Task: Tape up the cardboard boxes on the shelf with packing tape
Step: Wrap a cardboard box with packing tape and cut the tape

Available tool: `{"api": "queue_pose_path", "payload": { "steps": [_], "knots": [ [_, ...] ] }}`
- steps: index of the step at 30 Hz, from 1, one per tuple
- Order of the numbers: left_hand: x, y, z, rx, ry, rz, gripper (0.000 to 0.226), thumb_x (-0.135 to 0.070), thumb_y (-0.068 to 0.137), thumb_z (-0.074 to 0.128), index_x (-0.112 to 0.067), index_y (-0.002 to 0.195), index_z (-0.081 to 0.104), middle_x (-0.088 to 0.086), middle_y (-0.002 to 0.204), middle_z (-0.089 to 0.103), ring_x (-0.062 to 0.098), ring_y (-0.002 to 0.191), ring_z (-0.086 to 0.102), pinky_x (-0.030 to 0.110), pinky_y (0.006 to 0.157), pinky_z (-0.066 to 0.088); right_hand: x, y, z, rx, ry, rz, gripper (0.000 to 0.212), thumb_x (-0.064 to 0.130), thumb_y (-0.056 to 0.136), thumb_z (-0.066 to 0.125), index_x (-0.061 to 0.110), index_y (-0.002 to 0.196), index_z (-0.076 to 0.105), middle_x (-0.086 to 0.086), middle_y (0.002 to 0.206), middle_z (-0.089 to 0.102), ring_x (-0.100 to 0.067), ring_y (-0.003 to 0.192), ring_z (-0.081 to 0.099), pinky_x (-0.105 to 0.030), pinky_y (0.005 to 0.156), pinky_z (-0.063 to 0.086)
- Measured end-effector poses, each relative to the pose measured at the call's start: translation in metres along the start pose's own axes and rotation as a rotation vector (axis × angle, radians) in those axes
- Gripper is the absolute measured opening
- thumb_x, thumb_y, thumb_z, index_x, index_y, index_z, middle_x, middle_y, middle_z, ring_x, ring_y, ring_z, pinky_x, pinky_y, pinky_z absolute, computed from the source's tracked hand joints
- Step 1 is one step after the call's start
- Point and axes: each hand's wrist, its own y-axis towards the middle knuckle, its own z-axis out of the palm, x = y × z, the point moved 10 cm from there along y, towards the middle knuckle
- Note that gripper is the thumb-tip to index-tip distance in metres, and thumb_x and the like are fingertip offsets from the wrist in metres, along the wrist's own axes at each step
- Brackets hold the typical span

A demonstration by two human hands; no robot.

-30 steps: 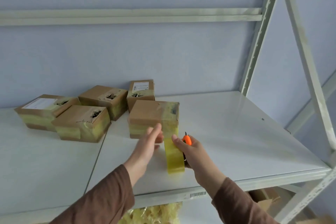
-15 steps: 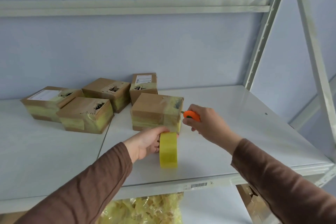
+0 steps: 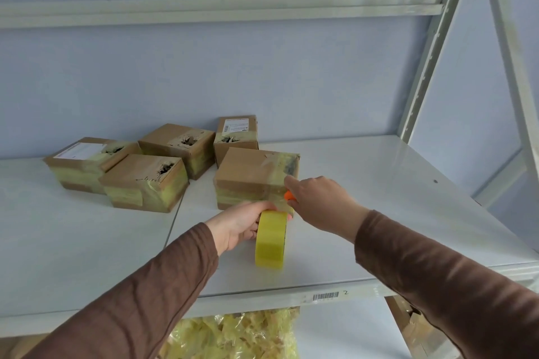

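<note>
A brown cardboard box, wrapped in yellowish tape, stands on the white shelf just ahead of my hands. My left hand grips a yellow roll of packing tape standing on edge in front of the box. A strip of tape runs from the roll up the box's front right corner. My right hand holds a small orange cutter against that corner, with its forefinger stretched onto the tape. The cutter's blade is hidden.
Several more taped boxes are grouped at the back left of the shelf. A shelf upright and a diagonal brace rise at the right. A bag of yellow scraps lies on the level below.
My left hand took the roll from my right hand and holds it in front of the box. My right hand moved the orange cutter to the box's front right corner.
</note>
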Motion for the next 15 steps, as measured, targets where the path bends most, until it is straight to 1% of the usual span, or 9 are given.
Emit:
{"api": "queue_pose_path", "payload": {
  "steps": [1, 2, 4, 6, 8, 10, 11, 13, 15],
  "knots": [
    [-0.001, 0.001, -0.001, -0.003, 0.007, 0.0, 0.055, -0.049, 0.057, 0.083, -0.016, 0.1, 0.08, 0.006, 0.102, 0.079, 0.014, 0.082, 0.074, 0.029, 0.076, 0.057, -0.001, 0.002, 0.001, 0.007, -0.056, -0.001, 0.011, 0.029, 0.106, 0.043, 0.02, 0.11, 0.043, -0.007, 0.086, 0.066, -0.036, 0.082, 0.066, -0.035, 0.059, 0.037],
    [-0.002, 0.002, -0.001, -0.001, 0.017, -0.007, 0.052, -0.047, 0.063, 0.082, -0.015, 0.104, 0.08, 0.006, 0.103, 0.079, 0.013, 0.082, 0.074, 0.03, 0.078, 0.057, -0.002, 0.001, 0.004, 0.035, -0.114, 0.001, 0.014, 0.025, 0.105, 0.045, 0.019, 0.117, 0.047, -0.006, 0.091, 0.066, -0.035, 0.086, 0.067, -0.034, 0.061, 0.036],
    [-0.002, 0.003, 0.0, 0.004, 0.051, -0.033, 0.034, -0.035, 0.09, 0.068, -0.011, 0.113, 0.078, 0.006, 0.105, 0.079, 0.014, 0.086, 0.073, 0.03, 0.082, 0.055, -0.012, -0.004, 0.016, 0.166, -0.185, 0.015, 0.021, 0.02, 0.103, 0.048, 0.016, 0.124, 0.051, -0.007, 0.105, 0.067, -0.033, 0.098, 0.067, -0.034, 0.067, 0.037],
    [-0.001, 0.003, -0.004, -0.015, 0.083, -0.047, 0.03, -0.029, 0.099, 0.059, -0.011, 0.112, 0.079, 0.005, 0.105, 0.08, 0.016, 0.089, 0.071, 0.029, 0.08, 0.055, -0.025, -0.014, 0.018, 0.221, -0.124, 0.06, 0.02, 0.029, 0.104, 0.05, 0.018, 0.121, 0.051, -0.006, 0.108, 0.068, -0.033, 0.1, 0.066, -0.034, 0.07, 0.039],
    [-0.003, 0.004, -0.008, -0.022, 0.1, -0.039, 0.03, -0.03, 0.099, 0.058, -0.011, 0.109, 0.079, 0.002, 0.101, 0.08, 0.018, 0.091, 0.072, 0.033, 0.084, 0.057, -0.032, -0.012, -0.004, 0.075, 0.029, 0.075, 0.02, 0.035, 0.103, 0.054, 0.021, 0.115, 0.046, -0.006, 0.101, 0.068, -0.034, 0.091, 0.066, -0.035, 0.068, 0.039],
    [-0.003, 0.006, -0.009, -0.023, 0.102, -0.043, 0.032, -0.028, 0.1, 0.057, -0.007, 0.115, 0.077, 0.003, 0.107, 0.079, 0.022, 0.104, 0.071, 0.04, 0.1, 0.054, -0.031, -0.007, -0.032, -0.167, 0.295, 0.09, 0.018, 0.028, 0.101, 0.058, 0.019, 0.11, 0.046, -0.003, 0.097, 0.065, -0.03, 0.081, 0.061, -0.035, 0.067, 0.037],
    [-0.003, 0.007, -0.008, -0.02, 0.11, -0.04, 0.033, -0.028, 0.101, 0.056, -0.007, 0.117, 0.076, 0.003, 0.108, 0.079, 0.023, 0.107, 0.07, 0.04, 0.102, 0.052, -0.031, -0.005, -0.039, -0.272, 0.452, 0.119, 0.016, 0.024, 0.1, 0.06, 0.017, 0.11, 0.05, -0.001, 0.099, 0.064, -0.024, 0.08, 0.058, -0.035, 0.068, 0.038],
    [-0.004, 0.008, -0.006, -0.016, 0.142, -0.041, 0.034, -0.031, 0.101, 0.054, -0.009, 0.115, 0.077, 0.001, 0.106, 0.079, 0.02, 0.1, 0.071, 0.036, 0.093, 0.056, -0.029, 0.0, -0.032, -0.335, 0.604, 0.221, 0.018, 0.025, 0.096, 0.066, 0.015, 0.11, 0.061, 0.001, 0.102, 0.062, -0.02, 0.083, 0.055, -0.035, 0.072, 0.042],
    [-0.004, 0.006, -0.004, 0.002, 0.229, -0.063, 0.036, -0.034, 0.101, 0.052, -0.013, 0.107, 0.08, -0.001, 0.104, 0.08, 0.017, 0.09, 0.07, 0.029, 0.079, 0.054, -0.024, 0.0, -0.013, -0.319, 0.538, 0.286, 0.021, 0.032, 0.095, 0.069, 0.016, 0.108, 0.064, -0.001, 0.099, 0.057, -0.024, 0.083, 0.057, -0.036, 0.071, 0.046]
  ]
}}
